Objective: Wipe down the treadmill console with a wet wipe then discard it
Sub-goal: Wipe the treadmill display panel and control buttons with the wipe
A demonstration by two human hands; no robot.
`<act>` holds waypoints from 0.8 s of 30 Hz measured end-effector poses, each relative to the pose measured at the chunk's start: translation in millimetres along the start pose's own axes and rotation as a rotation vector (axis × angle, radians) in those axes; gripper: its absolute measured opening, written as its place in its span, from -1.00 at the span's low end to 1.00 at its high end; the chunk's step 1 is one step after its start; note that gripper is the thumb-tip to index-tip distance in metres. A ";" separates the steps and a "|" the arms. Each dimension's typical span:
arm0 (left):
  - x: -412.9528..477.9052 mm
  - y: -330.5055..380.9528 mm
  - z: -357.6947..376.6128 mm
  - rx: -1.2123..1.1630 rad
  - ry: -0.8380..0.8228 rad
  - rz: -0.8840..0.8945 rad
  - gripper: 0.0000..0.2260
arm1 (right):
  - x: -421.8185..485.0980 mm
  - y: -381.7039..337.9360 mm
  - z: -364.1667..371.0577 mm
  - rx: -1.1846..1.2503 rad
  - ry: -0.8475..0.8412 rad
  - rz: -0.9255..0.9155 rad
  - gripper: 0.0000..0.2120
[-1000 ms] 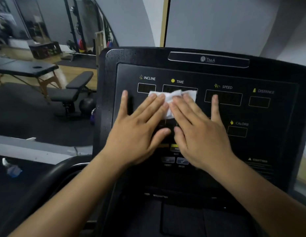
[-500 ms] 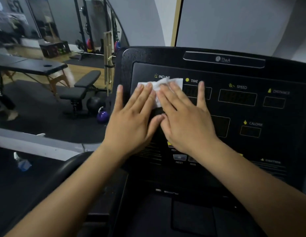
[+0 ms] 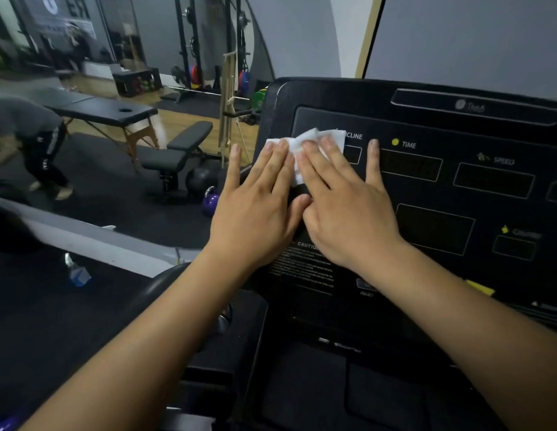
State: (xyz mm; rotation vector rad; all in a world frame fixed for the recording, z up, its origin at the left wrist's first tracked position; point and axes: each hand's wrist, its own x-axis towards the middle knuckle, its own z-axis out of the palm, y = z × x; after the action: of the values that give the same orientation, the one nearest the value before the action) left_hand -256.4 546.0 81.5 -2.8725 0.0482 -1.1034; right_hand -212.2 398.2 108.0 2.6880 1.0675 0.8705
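The black treadmill console fills the right half of the view, with labels INCLINE, TIME and SPEED over dark display windows. A white wet wipe lies flat at the console's upper left corner, reaching its left edge. My left hand and my right hand press side by side on the wipe with flat, spread fingers. Only the wipe's top edge and a strip between the hands show. My left thumb side hangs past the console's left edge.
A curved black handrail runs below my left forearm. On the gym floor to the left are a weight bench, a purple kettlebell, a massage table, a water bottle and a walking person.
Both hands have slid the wipe leftward across the console, from the TIME display past INCLINE to the left edge. The view has turned left with them.
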 end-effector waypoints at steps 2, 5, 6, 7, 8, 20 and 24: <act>-19.6 1.9 5.5 -0.038 0.007 0.007 -0.42 | -13.8 -7.9 6.0 0.008 0.013 -0.047 -0.38; -59.4 4.4 15.9 -0.099 -0.011 0.033 -0.40 | -39.0 -16.3 16.5 0.024 -0.011 -0.174 -0.38; -63.2 2.1 18.0 -0.103 -0.026 0.032 -0.39 | -38.0 -15.9 16.7 0.018 -0.017 -0.202 -0.38; -58.9 -1.2 17.8 -0.100 -0.040 0.020 -0.38 | -31.0 -15.1 14.3 0.004 -0.020 -0.213 -0.38; -48.7 -4.0 14.8 -0.102 -0.060 -0.006 -0.37 | -20.3 -14.8 10.4 -0.012 -0.030 -0.206 -0.38; -72.7 -10.1 19.9 -0.280 -0.074 -0.008 -0.43 | -41.7 -33.2 28.7 0.048 -0.014 -0.196 -0.37; -35.7 -12.6 10.6 -0.196 -0.068 -0.034 -0.41 | -14.2 -24.8 14.7 0.004 0.007 -0.104 -0.39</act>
State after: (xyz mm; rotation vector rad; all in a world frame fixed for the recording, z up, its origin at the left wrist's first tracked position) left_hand -275.7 560.9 50.7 -3.0930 0.1106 -1.0609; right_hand -227.1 408.6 81.4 2.6074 1.1993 0.8606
